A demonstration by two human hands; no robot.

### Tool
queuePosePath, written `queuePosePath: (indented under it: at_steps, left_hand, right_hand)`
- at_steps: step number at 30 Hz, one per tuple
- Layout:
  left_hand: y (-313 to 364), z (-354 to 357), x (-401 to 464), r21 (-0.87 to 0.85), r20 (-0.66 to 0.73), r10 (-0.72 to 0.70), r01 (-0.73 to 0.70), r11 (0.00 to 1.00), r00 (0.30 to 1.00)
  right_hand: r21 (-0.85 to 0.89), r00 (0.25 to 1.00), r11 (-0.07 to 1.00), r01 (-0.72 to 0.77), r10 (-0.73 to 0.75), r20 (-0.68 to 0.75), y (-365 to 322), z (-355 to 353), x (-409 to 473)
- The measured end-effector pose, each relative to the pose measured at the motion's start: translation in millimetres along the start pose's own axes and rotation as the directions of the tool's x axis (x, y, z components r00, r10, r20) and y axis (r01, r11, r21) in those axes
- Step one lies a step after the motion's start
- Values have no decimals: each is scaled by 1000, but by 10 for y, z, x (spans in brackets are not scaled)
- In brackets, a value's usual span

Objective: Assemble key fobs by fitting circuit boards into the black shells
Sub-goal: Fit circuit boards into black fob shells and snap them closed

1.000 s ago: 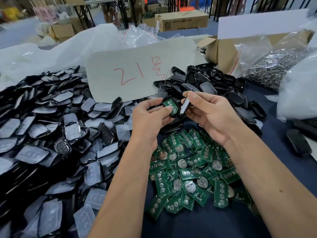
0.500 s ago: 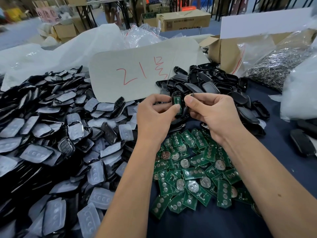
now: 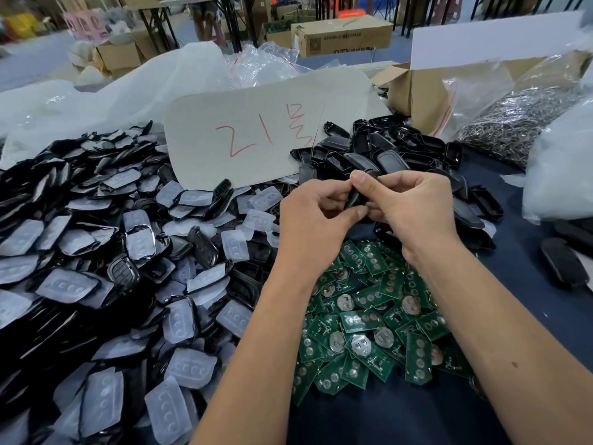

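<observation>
Fingers [image 3: 361, 178] of both hands around black shell [image 3: 354, 197]

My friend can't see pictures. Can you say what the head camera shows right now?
Two hands, left and right, together pinch a black shell above a pile of green boards. A big heap of shells with clear pads lies to the left, more black shells behind, and a card with red writing stands beyond.

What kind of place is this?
Probably a small assembly workshop: heaps of black shells, a pile of green circuit boards, and cardboard boxes behind the table.
</observation>
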State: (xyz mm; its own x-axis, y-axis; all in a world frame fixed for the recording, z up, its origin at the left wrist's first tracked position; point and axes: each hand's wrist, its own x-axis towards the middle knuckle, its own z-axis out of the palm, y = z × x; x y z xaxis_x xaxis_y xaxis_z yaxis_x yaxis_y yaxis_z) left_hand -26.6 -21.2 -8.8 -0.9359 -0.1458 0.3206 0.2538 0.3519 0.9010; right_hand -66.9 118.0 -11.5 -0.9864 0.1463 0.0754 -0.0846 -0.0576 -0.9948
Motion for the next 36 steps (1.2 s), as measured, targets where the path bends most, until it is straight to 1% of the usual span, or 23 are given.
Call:
queuePosePath:
  at_steps: [3, 5, 6, 8, 10, 12, 14, 16, 20, 25, 28, 31, 36]
  left_hand:
    - [-38, -6, 7, -39, -10, -59, 58, 998, 998]
    - [-46, -43, 7, -75, -7, -120, 119, 990, 993]
    - [-53, -66, 11, -96, -6, -142, 140, 985, 990]
    - [-66, -112, 28, -141, 1, -170, 168, 976, 985]
    - [-77, -151, 46, -166, 19, -174, 175, 971, 985]
    - [-79, -177, 48, -158, 42, -170, 175, 972, 985]
    - [-80, -195, 41, -158, 54, -170, 177, 972, 984]
    - [-84, -209, 39, -192, 50, -171, 178, 965, 984]
    - [-87, -239, 35, -277, 44, -198, 202, 939, 979]
    - [-96, -241, 45, -245, 24, -170, 171, 954, 985]
    - [-90, -252, 48, -242, 12, -157, 155, 958, 988]
    - [-96, -263, 50, -223, 6, -141, 139, 965, 990]
    - [-124, -308, 50, -212, 35, -138, 143, 967, 990]
  right_hand:
    - [-176, 999, 984, 27, -29, -13, 32, -5, -9]
    - [-265, 998, 963, 51, -41, 41, 34, -30, -12]
    - [-272, 996, 960, 60, -39, 83, 31, -53, -5]
    - [-213, 977, 974, 83, -37, 211, 12, -104, 29]
    - [-87, 929, 992, 94, -56, 365, -16, -159, 66]
    - [-33, 892, 993, 112, -85, 445, -21, -186, 77]
    - [-49, 884, 987, 154, -115, 453, -17, -172, 71]
    - [-40, 891, 985, 166, -133, 435, -19, -150, 69]
    - [65, 900, 990, 127, -143, 412, -43, -141, 68]
    - [138, 893, 985, 100, -150, 424, -27, -131, 59]
    - [144, 888, 984, 106, -159, 432, -13, -130, 64]
    - [141, 877, 979, 145, -193, 439, -7, -129, 72]
    - [78, 860, 972, 223, -233, 453, -13, -154, 81]
